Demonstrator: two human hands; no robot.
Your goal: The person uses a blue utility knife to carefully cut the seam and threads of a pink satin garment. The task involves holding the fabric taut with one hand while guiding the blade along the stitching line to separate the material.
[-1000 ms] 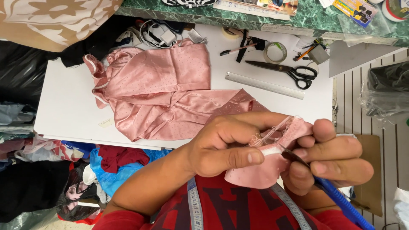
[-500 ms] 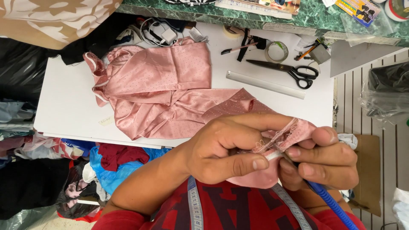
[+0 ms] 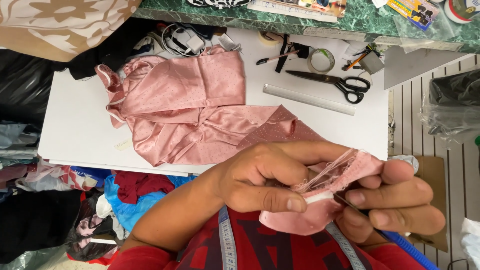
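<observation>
Pinching a frayed pink fabric edge [image 3: 345,172] between thumb and fingers of my left hand [image 3: 265,182], I work at its seam with a blue-handled tool [image 3: 400,242] gripped in my right hand [image 3: 395,205]; both hands are closed tight on what they hold. A slip of the tip could, I judge, nick the satin or my thumb (threads look loose already). Beyond the fabric edge lies the rest of the pink garment [image 3: 185,110] on the white table [image 3: 75,125]; farther right of it, 1 pair of black scissors [image 3: 335,82] and a ruler [image 3: 310,99].
</observation>
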